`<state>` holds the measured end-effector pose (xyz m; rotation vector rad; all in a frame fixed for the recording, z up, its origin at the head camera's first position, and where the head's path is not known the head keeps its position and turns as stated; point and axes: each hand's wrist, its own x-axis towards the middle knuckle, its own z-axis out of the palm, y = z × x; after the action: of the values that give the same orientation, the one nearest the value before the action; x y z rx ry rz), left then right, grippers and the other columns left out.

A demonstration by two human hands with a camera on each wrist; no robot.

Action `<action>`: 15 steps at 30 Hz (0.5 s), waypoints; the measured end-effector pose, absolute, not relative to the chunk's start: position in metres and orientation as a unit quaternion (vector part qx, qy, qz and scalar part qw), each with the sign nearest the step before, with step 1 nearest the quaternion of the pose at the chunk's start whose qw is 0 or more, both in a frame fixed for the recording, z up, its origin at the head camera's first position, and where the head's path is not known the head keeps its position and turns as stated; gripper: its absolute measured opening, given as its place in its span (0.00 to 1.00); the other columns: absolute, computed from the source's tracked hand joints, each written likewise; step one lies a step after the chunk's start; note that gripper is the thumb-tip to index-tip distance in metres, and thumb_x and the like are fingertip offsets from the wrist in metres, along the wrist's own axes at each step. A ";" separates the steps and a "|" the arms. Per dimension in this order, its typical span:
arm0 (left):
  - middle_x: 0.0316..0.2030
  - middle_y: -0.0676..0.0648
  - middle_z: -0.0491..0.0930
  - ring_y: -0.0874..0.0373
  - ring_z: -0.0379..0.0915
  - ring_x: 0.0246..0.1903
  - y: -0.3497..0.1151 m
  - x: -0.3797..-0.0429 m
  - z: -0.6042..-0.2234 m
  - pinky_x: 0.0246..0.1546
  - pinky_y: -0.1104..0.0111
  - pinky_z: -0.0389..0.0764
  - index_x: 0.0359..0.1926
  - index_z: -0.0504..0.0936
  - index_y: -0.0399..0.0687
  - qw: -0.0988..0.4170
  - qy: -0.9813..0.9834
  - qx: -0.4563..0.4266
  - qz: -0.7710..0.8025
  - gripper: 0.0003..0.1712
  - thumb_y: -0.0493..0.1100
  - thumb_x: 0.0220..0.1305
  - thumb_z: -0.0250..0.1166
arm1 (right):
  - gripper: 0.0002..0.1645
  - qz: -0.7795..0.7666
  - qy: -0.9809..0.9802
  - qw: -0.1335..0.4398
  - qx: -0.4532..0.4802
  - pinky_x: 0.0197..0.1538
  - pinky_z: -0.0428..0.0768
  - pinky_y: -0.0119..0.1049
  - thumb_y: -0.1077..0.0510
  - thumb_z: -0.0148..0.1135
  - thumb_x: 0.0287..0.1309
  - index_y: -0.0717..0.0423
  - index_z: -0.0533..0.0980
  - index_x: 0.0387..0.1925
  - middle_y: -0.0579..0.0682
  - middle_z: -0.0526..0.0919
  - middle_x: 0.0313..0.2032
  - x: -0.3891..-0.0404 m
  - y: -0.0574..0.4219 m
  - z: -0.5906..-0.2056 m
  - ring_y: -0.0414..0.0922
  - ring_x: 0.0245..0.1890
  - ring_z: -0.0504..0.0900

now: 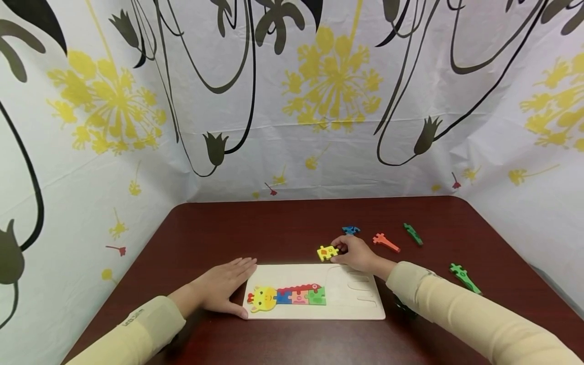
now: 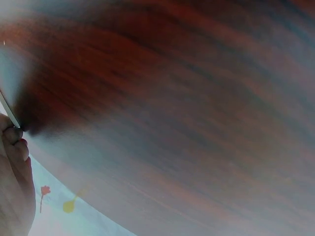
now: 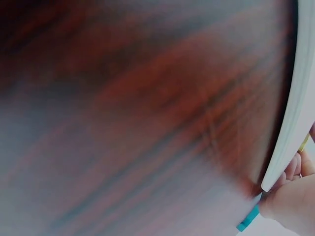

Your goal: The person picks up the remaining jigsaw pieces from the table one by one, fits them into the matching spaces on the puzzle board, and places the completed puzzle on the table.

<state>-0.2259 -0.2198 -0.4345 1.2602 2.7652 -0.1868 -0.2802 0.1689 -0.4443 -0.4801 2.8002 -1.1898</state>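
A pale puzzle board [image 1: 347, 306] lies on the table with part of a giraffe in it: a yellow head [image 1: 263, 299], a red mane strip [image 1: 296, 288] and blue, pink and green body pieces [image 1: 299, 297]. My left hand [image 1: 223, 286] lies with extended fingers at the board's left edge, thumb by the near corner. Between thumb and fingers, my right hand [image 1: 358, 254] pinches a yellow puzzle piece [image 1: 326, 253] with an orange patch, just beyond the board's far edge. In the right wrist view, that hand [image 3: 290, 194] shows beside the board's edge [image 3: 290, 108].
A blue piece [image 1: 351, 230] lies behind the right hand. Further right are an orange piece [image 1: 387, 242] and two green pieces, one far [image 1: 412, 234] and one nearer [image 1: 465, 278]. Patterned white cloth [image 1: 274, 126] surrounds the dark table [image 1: 219, 228].
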 end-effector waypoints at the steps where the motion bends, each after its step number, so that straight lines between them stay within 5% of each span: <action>1: 0.75 0.44 0.48 0.52 0.42 0.73 -0.220 -0.226 -0.435 0.70 0.59 0.50 0.76 0.49 0.42 0.048 0.907 0.414 -0.062 0.66 0.86 0.51 0.40 | 0.18 -0.386 0.909 0.030 -0.154 0.40 0.76 0.38 0.63 0.70 0.56 0.63 0.78 0.48 0.51 0.76 0.38 -0.280 0.169 -0.444 0.46 0.38 0.72; 15: 0.75 0.45 0.48 0.52 0.42 0.73 -0.220 -0.225 -0.434 0.70 0.59 0.50 0.76 0.49 0.42 0.051 0.907 0.413 -0.059 0.66 0.86 0.51 0.40 | 0.14 -0.378 0.914 0.035 -0.146 0.39 0.76 0.37 0.62 0.71 0.55 0.61 0.79 0.43 0.50 0.77 0.35 -0.281 0.168 -0.441 0.45 0.35 0.73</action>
<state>-0.2250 -0.2200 -0.4342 1.2572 2.7611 -0.1807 -0.2808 0.1679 -0.4408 -0.4476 2.8079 -1.1601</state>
